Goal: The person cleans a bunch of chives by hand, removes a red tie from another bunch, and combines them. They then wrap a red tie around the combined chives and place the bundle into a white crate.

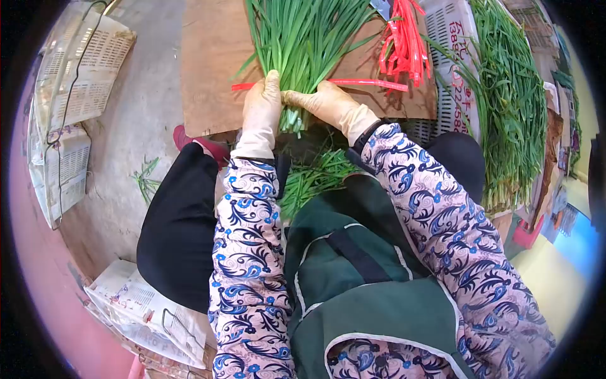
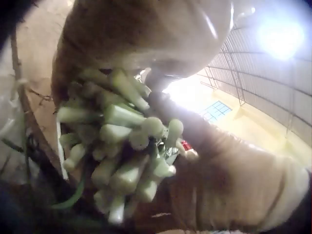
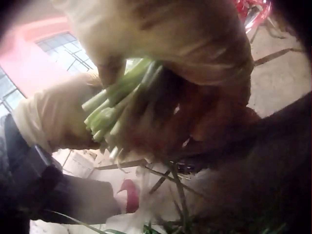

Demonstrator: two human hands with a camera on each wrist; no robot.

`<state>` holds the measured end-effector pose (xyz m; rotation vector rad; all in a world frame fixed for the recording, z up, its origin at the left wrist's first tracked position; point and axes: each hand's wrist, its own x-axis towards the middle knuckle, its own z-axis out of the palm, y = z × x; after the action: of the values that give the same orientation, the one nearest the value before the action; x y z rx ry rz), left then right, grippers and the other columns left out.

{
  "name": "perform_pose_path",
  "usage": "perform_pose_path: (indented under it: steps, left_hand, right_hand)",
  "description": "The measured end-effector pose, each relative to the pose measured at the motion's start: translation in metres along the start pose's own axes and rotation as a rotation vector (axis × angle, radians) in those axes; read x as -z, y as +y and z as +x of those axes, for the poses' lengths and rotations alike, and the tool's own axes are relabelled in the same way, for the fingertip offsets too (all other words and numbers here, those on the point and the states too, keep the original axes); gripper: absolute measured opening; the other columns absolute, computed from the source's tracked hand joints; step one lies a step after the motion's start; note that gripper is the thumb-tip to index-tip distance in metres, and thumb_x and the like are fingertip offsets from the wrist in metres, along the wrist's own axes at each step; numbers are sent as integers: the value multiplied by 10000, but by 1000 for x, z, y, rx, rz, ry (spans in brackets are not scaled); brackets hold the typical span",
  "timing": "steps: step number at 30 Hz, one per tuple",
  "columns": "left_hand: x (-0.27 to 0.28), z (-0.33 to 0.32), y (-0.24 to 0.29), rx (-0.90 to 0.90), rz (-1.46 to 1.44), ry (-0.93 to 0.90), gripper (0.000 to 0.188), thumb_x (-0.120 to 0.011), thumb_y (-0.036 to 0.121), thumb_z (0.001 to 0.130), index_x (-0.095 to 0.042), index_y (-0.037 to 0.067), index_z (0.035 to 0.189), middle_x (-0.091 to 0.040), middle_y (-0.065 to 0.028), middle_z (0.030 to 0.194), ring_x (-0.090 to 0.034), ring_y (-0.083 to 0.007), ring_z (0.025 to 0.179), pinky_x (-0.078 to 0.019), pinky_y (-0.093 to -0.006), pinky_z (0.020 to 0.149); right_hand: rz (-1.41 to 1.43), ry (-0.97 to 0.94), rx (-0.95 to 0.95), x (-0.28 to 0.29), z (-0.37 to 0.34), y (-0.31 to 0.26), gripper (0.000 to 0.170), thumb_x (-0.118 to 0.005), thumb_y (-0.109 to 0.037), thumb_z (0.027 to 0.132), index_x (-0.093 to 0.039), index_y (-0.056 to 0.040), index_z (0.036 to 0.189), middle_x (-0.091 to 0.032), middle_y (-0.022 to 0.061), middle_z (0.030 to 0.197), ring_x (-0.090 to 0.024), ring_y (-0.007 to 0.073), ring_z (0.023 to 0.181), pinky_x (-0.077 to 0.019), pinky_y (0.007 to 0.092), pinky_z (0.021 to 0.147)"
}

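A thick bunch of garlic chives lies over the front of a brown board, leaves pointing away and pale cut ends toward the body. My gloved left hand grips its left side near the base. From the right, my gloved right hand holds the same bunch, thumb across the stems. In the right wrist view the stem ends stick out between the two gloves. A flat red tie strip runs crosswise at the bunch, an end showing on either side; its middle is hidden.
The brown board carries a heap of red strips at its right. Beyond it stands a white plastic crate beside a large pile of chives. Loose leaves lie below the board, between the knees. White baskets stand left.
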<state>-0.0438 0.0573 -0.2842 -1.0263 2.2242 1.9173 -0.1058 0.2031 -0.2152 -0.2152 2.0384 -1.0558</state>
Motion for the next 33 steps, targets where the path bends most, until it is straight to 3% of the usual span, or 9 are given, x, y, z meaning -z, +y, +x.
perform_pose_path:
  steps: [3, 9, 14, 19, 20, 24, 27, 29, 33]
  left_hand:
    - [5, -3, 4, 72, -114, -68, 570, -467, 484, 975, -635, -35, 1143, -681, -174, 1034, -638, -250, 935, -475, -372, 844]
    - [0, -13, 19, 181, -355, -92, 497, -489, 404, 987, -626, -44, 1154, -668, -120, 1061, -606, -189, 916, -471, -340, 817]
    - [-15, -18, 7, -120, -1, 81, 476, -462, 388, 986, -595, -35, 1158, -649, -231, 1052, -628, -354, 964, -468, -428, 847]
    - [-13, -16, 12, -77, 463, 191, 515, -510, 431, 952, -581, -36, 1156, -627, -286, 1085, -599, -416, 1039, -458, -487, 895]
    - [-9, -23, 23, -72, 632, 216, 529, -520, 441, 944, -579, -40, 1157, -624, -291, 1086, -598, -414, 1045, -457, -489, 899]
    - [14, -3, -4, -62, 235, 180, 613, -597, 463, 905, -562, -57, 1227, -634, -265, 1134, -622, -320, 1055, -464, -391, 922]
    - [10, -20, 36, 108, -372, 16, 587, -632, 411, 907, -561, -71, 1235, -654, -184, 1135, -628, -215, 1003, -480, -344, 878]
    - [7, -8, 29, 69, -286, 26, 569, -662, 404, 888, -582, -54, 1217, -665, -180, 1116, -638, -212, 973, -491, -348, 856]
    - [11, 2, 37, -120, 30, 34, 534, -729, 376, 837, -623, -33, 1165, -689, -169, 1059, -656, -217, 915, -505, -356, 825]
  right_hand:
    - [-167, 29, -38, 1, 0, 2, 757, -768, -591, 706, -635, 1, 1159, -696, 155, 1036, -664, 230, 930, -499, 337, 832]
    - [179, 150, 91, -37, 14, 27, 432, -679, -271, 880, -591, 7, 1199, -681, 142, 1081, -647, 215, 962, -500, 338, 844]
    - [125, 119, 139, -31, 13, 33, 467, -679, -276, 872, -567, 13, 1222, -669, 153, 1121, -641, 228, 986, -496, 344, 863]
    - [-113, -55, 34, -1, 10, 28, 595, -674, -474, 794, -605, -71, 1227, -649, 223, 1147, -605, 366, 1108, -487, 392, 915]
    - [-64, -118, 70, 9, 3, 24, 607, -665, -502, 847, -602, 2, 1179, -677, 119, 979, -648, 191, 763, -511, 315, 675]
    - [109, -82, -18, 33, 0, 27, 632, -667, -594, 822, -623, -20, 1082, -649, 82, 837, -615, 154, 627, -479, 286, 543]
    - [379, 23, -44, 27, 13, 40, 595, -698, -527, 828, -621, -9, 1110, -675, 106, 866, -659, 175, 708, -527, 314, 607]
    - [49, 219, 207, 6, 23, 39, 455, -663, -312, 839, -605, 31, 1133, -695, 185, 973, -680, 320, 888, -539, 389, 769]
    - [-50, 251, -16, -26, 51, 17, 382, -594, -196, 827, -603, 57, 1113, -661, 280, 1004, -636, 425, 976, -515, 431, 830]
